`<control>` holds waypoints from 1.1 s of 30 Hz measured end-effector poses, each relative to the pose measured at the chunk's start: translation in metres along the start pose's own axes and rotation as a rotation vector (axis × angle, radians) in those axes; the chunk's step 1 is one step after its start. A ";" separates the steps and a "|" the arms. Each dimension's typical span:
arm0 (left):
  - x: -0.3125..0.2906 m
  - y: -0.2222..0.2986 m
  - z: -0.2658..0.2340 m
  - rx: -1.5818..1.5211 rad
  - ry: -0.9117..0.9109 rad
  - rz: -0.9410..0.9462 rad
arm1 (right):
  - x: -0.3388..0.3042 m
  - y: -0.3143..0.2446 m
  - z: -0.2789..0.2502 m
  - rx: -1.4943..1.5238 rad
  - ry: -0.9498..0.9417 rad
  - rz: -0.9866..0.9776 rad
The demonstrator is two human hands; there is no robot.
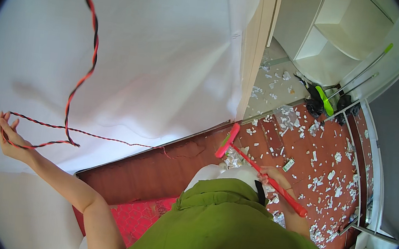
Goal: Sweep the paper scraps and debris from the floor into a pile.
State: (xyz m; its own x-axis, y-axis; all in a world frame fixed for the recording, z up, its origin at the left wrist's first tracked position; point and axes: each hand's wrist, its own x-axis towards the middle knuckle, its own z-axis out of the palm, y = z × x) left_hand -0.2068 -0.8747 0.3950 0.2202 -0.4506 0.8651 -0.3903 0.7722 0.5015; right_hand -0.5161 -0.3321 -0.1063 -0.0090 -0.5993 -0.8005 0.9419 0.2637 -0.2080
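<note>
My left hand [13, 140] is at the far left, raised close to the white wall. Its fingers curl around a twisted red-and-black wire [94, 43], which passes through the hand in a loop. One end of the wire rises past the top left; the other runs right along the wall's foot. Low in the middle, my right hand [275, 176] grips the red handle of a squeegee [243, 154]. The squeegee's pink-red head points away from me, above the brown floor edge. Part of the right palm is hidden behind the handle.
Torn white scraps [318, 182] litter the red-brown floor on the right. A green-headed broom [326, 100] leans by black bags near a white corner shelf [342, 35]. A pink-red patterned mat [134, 220] lies beneath me. The white wall [167, 62] bounds the left.
</note>
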 end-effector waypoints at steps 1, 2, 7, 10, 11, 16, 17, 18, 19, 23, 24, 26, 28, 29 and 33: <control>0.012 -0.012 -0.003 0.027 -0.015 0.049 | 0.011 -0.002 -0.002 0.018 -0.059 0.079; 0.025 -0.017 -0.007 0.050 -0.007 0.078 | 0.019 -0.004 -0.001 0.013 -0.061 0.085; 0.085 -0.026 -0.039 0.158 0.053 0.213 | 0.069 -0.011 0.020 0.062 -0.153 0.347; 0.106 -0.026 -0.043 0.178 0.070 0.242 | 0.133 -0.006 0.024 -0.020 -0.126 0.424; 0.105 -0.024 -0.043 0.192 0.066 0.243 | 0.144 -0.007 0.030 -0.059 -0.140 0.467; 0.101 -0.013 -0.028 0.241 0.041 0.246 | 0.161 -0.008 0.040 -0.031 -0.169 0.470; 0.100 -0.012 -0.026 0.249 0.035 0.244 | 0.165 -0.014 0.033 -0.022 -0.171 0.469; 0.098 -0.011 -0.023 0.256 0.027 0.240 | 0.156 -0.021 0.014 -0.011 -0.173 0.467; 0.095 -0.008 -0.019 0.254 0.020 0.240 | 0.153 -0.030 0.002 0.005 -0.173 0.462; 0.089 0.000 -0.005 0.285 0.039 0.232 | 0.134 -0.059 -0.054 0.055 -0.172 0.431; 0.089 0.001 -0.002 0.253 0.031 0.241 | 0.127 -0.051 -0.065 0.067 -0.173 0.424; 0.089 0.001 0.005 0.182 0.017 0.251 | 0.109 -0.052 -0.098 0.091 -0.168 0.405; 0.090 0.003 0.017 0.103 0.005 0.260 | 0.089 -0.058 -0.132 0.118 -0.162 0.378; 0.089 0.006 0.029 0.050 -0.006 0.267 | 0.077 -0.055 -0.158 0.143 -0.162 0.355; 0.093 -0.001 0.048 -0.088 -0.030 0.278 | 0.035 -0.033 -0.206 0.188 -0.145 0.319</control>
State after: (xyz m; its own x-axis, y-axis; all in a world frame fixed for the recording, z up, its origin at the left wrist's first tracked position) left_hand -0.2289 -0.9390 0.4745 0.0891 -0.2283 0.9695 -0.3522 0.9033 0.2450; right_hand -0.6165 -0.2064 -0.2432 0.3284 -0.6141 -0.7177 0.9350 0.3189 0.1551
